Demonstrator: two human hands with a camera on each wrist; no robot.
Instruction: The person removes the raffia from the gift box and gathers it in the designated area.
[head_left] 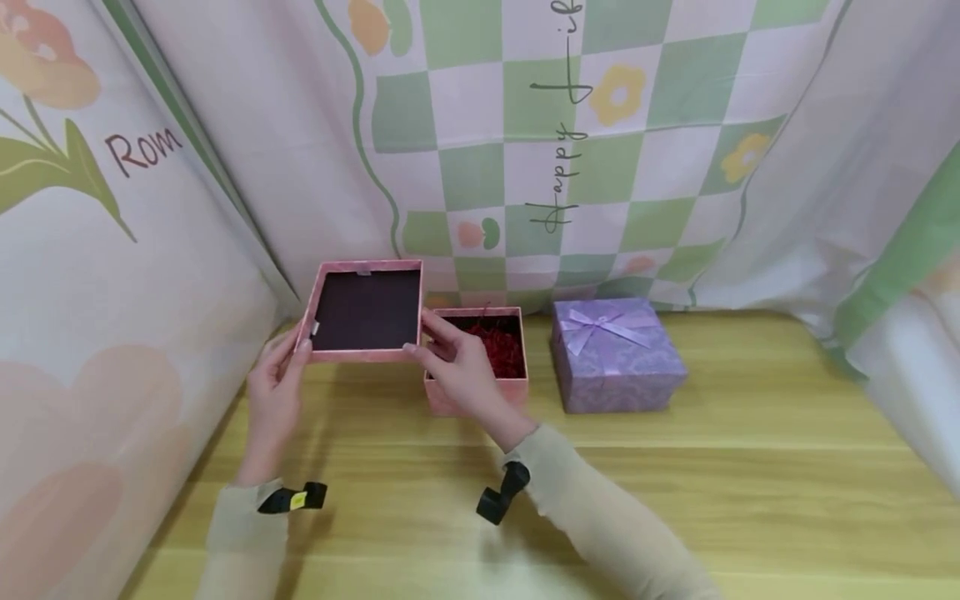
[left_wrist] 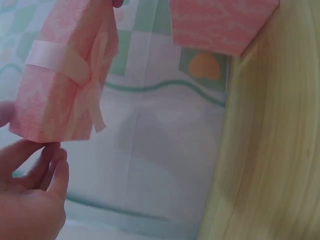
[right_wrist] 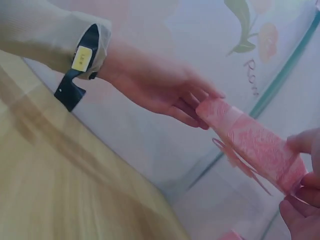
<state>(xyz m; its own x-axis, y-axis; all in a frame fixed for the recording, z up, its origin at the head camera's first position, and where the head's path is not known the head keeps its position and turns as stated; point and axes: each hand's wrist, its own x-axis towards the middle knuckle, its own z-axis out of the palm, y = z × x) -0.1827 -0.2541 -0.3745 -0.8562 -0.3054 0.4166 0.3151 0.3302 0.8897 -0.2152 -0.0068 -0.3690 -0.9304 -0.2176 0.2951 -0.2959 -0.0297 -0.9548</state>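
Note:
Both hands hold a pink gift box lid (head_left: 366, 310) up above the table, its dark inside facing the head camera. My left hand (head_left: 275, 400) pinches its left edge, thumb on the near side. At the lower right corner, my right hand (head_left: 467, 371) pinches the rim between thumb and fingers. A pale pink ribbon bow (left_wrist: 90, 82) shows on the lid's outer face in the left wrist view. Behind my right hand stands the pink box base (head_left: 514, 389), uncovered, with red shredded paper (head_left: 506, 352) inside; the hand hides part of it.
To the right on the wooden table (head_left: 637, 483) sits a lidded purple gift box (head_left: 618, 358) with a lilac bow. A checkered curtain (head_left: 540, 167) hangs right behind the boxes. Another printed curtain (head_left: 112, 333) borders the table's left side.

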